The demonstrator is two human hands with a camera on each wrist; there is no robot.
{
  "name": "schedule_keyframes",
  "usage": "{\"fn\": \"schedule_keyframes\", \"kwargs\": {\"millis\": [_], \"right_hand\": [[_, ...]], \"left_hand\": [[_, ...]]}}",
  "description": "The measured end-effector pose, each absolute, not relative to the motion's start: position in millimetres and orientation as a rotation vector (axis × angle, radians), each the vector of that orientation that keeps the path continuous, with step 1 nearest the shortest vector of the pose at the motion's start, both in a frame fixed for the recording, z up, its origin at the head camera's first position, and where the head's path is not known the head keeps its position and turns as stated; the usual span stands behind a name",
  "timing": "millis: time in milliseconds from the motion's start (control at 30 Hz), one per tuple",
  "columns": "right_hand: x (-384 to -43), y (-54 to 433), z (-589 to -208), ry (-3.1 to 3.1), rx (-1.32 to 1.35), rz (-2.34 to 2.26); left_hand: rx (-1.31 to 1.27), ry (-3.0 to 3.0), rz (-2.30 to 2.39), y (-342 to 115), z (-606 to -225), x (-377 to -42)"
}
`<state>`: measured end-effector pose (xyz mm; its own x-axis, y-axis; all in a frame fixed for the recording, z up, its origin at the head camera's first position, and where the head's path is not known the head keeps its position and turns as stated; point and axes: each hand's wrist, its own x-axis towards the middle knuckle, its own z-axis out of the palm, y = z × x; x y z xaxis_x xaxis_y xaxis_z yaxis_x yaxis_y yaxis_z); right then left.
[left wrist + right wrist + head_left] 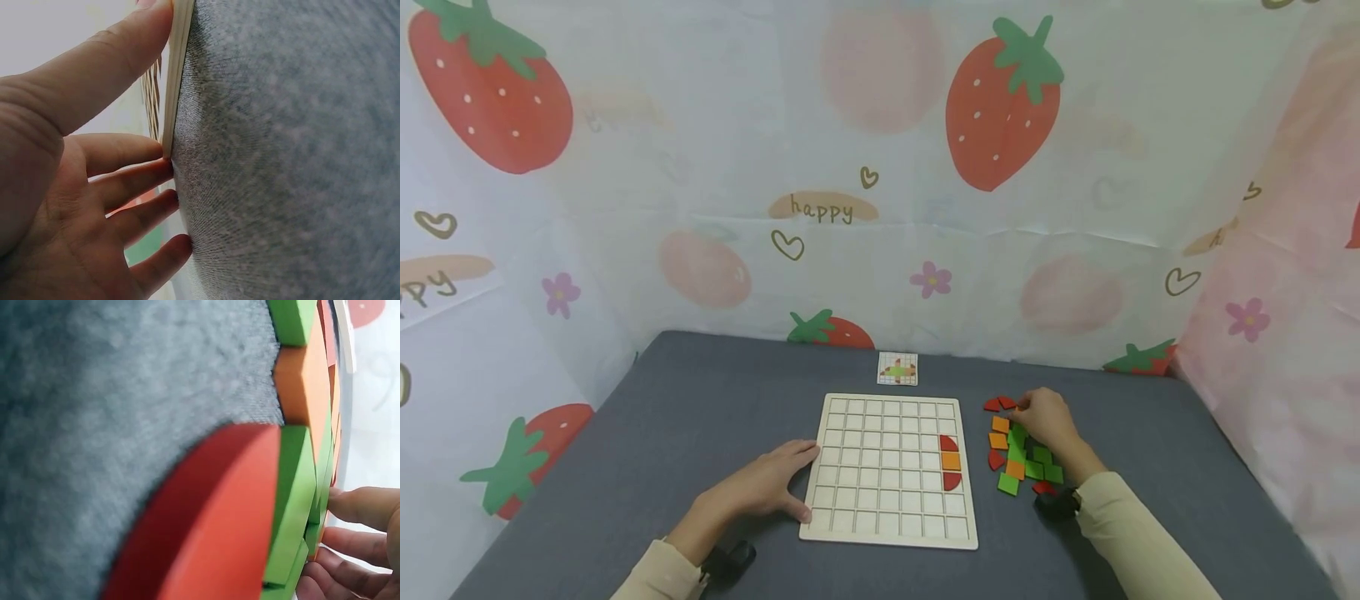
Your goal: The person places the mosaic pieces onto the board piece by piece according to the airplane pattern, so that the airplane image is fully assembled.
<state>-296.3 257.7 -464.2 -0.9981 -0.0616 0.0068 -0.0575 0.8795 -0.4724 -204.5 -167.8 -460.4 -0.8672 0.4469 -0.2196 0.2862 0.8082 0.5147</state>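
My left hand [767, 482] rests against the left side of a pale wooden grid board [887, 543], fingers fairly straight. Its thumb [119, 69] lies at the board's near left corner in the left wrist view. On the board's right side an orange square tile [951, 461] sits between two red rounded tiles. To the right of the board, my right hand [1051, 421] reaches over loose tiles, its fingertips pinching an orange tile [320, 539] that is mostly hidden. Large in the right wrist view, a red curved tile [219, 531] lies beside green ones [294, 506].
Behind the board lies a small pattern card [898, 368]. Loose green tiles [1008, 483], orange tiles [997, 441] and red tiles [996, 460] are clustered on the dark grey cloth [722, 400]. A strawberry-print curtain [865, 275] hangs along the table's back edge and sides.
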Motion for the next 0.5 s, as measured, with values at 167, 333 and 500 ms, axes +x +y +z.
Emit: {"fn": "schedule_keyframes", "kwargs": {"millis": [167,333,500], "right_hand": [[-297.7,257.4,-463.8,3.037,-0.079,-0.770],[-298.3,261.0,-463.1,3.022,-0.066,-0.802],[-296.1,266.3,-461.3,3.008,-0.092,-0.836]], "left_hand": [[0.558,2.664,0.684,-168.3,-461.0,-203.9],[0.566,2.662,0.677,-168.8,-459.7,-204.5],[0.554,2.666,0.659,-167.7,-461.0,-205.9]]}}
